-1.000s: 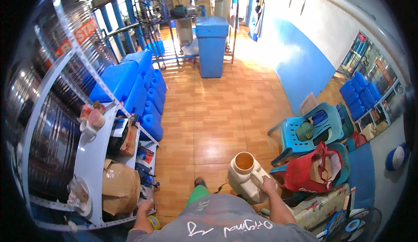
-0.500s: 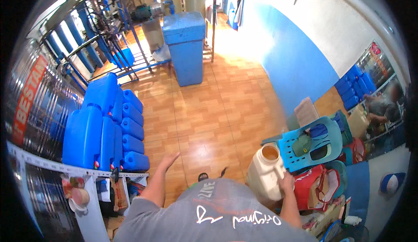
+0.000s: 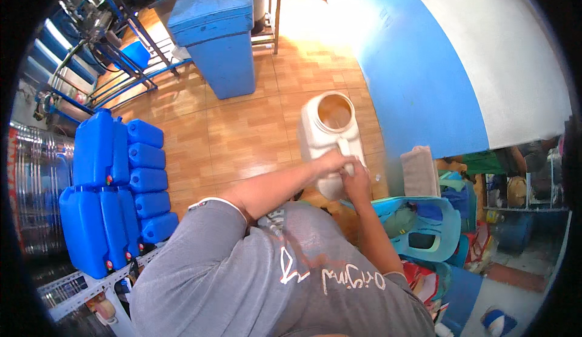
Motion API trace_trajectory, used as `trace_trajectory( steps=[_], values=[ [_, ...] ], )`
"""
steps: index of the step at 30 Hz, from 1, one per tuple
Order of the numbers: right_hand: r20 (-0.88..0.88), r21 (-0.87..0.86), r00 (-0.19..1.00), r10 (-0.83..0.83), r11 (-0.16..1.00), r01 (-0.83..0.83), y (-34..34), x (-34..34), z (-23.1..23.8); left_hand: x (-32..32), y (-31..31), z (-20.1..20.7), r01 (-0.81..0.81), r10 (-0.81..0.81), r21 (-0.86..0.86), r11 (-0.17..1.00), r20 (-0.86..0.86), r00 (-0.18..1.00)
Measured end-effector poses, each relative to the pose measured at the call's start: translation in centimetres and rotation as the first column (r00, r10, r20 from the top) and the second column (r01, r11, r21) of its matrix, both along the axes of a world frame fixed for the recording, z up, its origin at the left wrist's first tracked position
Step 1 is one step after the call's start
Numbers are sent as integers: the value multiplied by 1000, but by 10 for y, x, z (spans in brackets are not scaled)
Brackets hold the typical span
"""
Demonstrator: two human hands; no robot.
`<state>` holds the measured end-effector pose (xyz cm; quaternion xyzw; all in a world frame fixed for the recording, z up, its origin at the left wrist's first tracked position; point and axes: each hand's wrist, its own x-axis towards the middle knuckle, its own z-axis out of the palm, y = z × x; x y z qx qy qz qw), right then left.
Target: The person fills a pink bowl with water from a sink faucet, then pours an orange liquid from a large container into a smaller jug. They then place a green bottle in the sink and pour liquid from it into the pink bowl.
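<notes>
A cream plastic jug (image 3: 314, 140) with a wide round open mouth is in front of me, its mouth facing up and away. Its inside looks brownish; whether it holds anything I cannot tell. My left hand (image 3: 331, 163) reaches across my body and is closed at the jug's handle (image 3: 344, 147). Just beside it, my right hand (image 3: 357, 182) is wrapped round the lower part of the same handle. The two hands touch or nearly touch, and some fingers are hidden.
Stacked blue jerrycans (image 3: 112, 203) stand at the left. A lidded blue bin (image 3: 221, 46) is on the tiled floor (image 3: 260, 131) ahead, beside a pipe rack. On the right are a teal plastic chair (image 3: 445, 234) with things on it and a blue-and-white wall (image 3: 418, 82).
The jug has moved from beside the chair to the front, leftward and farther from me. My left hand, empty before, has joined my right hand at its handle. The view has shifted right.
</notes>
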<state>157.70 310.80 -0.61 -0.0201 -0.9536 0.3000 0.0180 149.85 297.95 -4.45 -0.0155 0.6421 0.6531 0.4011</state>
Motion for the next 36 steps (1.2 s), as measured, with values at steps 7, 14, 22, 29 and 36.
trace_trajectory(
  steps=[7, 14, 22, 29, 36],
  values=[
    [-44, 28, 972, 230, 973, -229, 32, -179, 50, -257, -69, -25, -61, 58, -33, 998, -89, 994],
    [282, 178, 957, 72, 976, -126, 95, -272, -35, -486, -173, -116, -107, 141, -173, 979, 203, 969],
    [769, 162, 638, -42, 978, -131, 88, -440, -65, -697, -296, -361, -448, 519, -289, 846, 251, 818],
    [634, 217, 752, -182, 975, 53, 83, -654, -54, -741, -346, -484, -199, 403, -678, 708, 157, 902],
    [801, 198, 569, -189, 979, 46, 98, -714, -37, -767, -347, -458, -324, 621, -694, 643, 224, 752]
  ],
)
